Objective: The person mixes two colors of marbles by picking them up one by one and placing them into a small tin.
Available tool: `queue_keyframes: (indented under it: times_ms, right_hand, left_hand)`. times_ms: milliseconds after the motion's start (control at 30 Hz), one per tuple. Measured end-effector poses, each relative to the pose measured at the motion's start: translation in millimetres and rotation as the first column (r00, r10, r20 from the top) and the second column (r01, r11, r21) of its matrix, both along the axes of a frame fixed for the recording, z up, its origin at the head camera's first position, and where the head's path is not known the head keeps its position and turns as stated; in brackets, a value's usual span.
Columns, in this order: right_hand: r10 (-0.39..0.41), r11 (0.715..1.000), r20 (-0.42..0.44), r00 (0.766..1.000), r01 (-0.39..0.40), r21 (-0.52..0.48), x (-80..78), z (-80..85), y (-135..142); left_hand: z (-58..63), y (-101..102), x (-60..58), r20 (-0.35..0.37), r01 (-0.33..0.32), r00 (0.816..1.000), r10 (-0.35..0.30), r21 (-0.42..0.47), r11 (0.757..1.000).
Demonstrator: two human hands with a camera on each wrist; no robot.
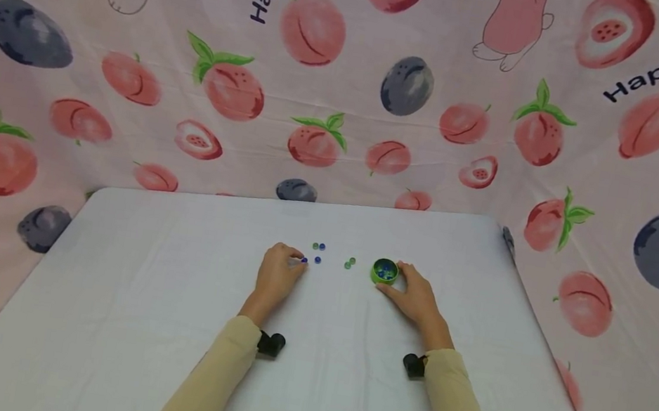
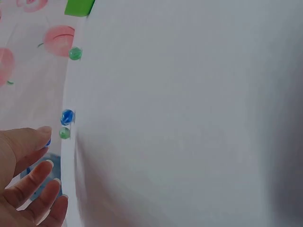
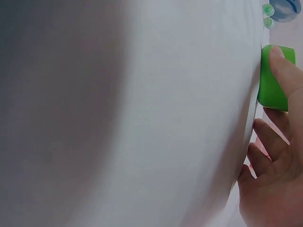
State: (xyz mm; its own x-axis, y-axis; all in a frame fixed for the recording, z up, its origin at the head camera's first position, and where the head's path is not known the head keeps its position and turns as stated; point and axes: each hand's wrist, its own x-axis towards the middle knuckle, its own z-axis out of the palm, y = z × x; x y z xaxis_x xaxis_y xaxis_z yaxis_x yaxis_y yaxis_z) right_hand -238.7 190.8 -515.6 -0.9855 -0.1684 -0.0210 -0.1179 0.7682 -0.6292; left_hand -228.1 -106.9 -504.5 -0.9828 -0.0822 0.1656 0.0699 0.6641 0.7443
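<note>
My left hand [image 1: 280, 274] pinches a small blue marble [image 1: 305, 260] between thumb and index finger, just above or at the table. In the left wrist view that marble [image 2: 48, 142] shows only partly between the fingertips, while the other fingers are spread loosely. My right hand [image 1: 416, 296] grips a small round green cup [image 1: 374, 276], thumb on the near side and index finger on the far side. Blue and green marbles lie inside the cup. The right wrist view shows the thumb against the green cup wall [image 3: 272, 85].
Right of my left hand lie a blue marble [image 1: 318, 260], another blue marble [image 1: 322, 246] and a green marble [image 1: 315, 246]. Two green marbles [image 1: 349, 263] lie left of the cup. The white table [image 1: 158, 322] meets a fruit-printed cloth [image 1: 346, 94] behind and at both sides.
</note>
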Motion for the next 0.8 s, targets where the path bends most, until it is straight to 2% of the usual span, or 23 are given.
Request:
queue_keyframes:
  times_ms: [333, 800]
  right_hand:
    - [0.002, 1.0, 0.008, 1.0, -0.002, -0.01, 0.5, 0.9, -1]
    - [-0.009, 1.0, 0.002, 1.0, 0.009, -0.003, -0.4, -1.0, 0]
  left_hand:
    - [3.6, 21, -0.2, -0.018, 0.047, 0.999, -0.047, 0.013, 0.999]
    - [19.9, 60, -4.5, -0.036, 0.138, 0.99, -0.138, -0.028, 0.99]
